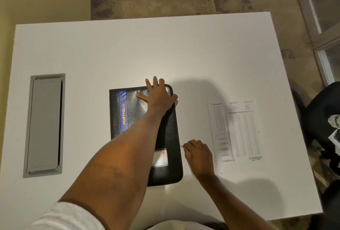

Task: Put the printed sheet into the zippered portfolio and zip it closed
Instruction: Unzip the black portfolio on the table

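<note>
My right hand sits just beside the near right edge of the portfolio, fingers curled and pinched together on a thin pale tab, which I take to be the zip pull. So I judge this an early step: I'm working the zip to open the case, and nothing is packed yet. The portfolio lies flat with its cover down, so I can't tell what's inside. A clear pocket on the near end of its cover holds a card. The sheet lies flat on the table, apart from the portfolio on its right, untouched. At the portfolio's far right corner my left hand presses down, fingers straight and spread. Left to do: open up, slip the sheet in, zip shut.
</note>
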